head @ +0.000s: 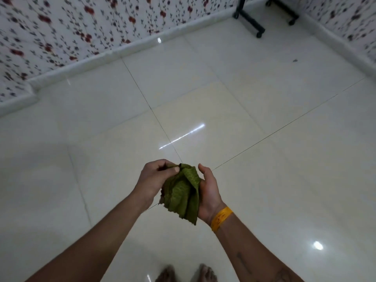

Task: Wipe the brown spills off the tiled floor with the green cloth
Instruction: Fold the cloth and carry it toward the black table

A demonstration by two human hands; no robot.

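A crumpled green cloth (183, 193) hangs between both hands, held up above the glossy cream tiled floor (254, 139). My left hand (153, 178) pinches its upper corner between thumb and fingers. My right hand (208, 191) cups the cloth from the right side, with an orange band on the wrist. A dark reddish-brown stain shows on the cloth's lower left edge. No brown spill is visible on the tiles; only a small dark speck (295, 60) lies far off at the upper right.
Floral-papered walls (71, 31) with a white skirting run along the back and right. Black stand legs (251, 21) rest on the floor at the top right. My bare feet (184, 273) are at the bottom edge.
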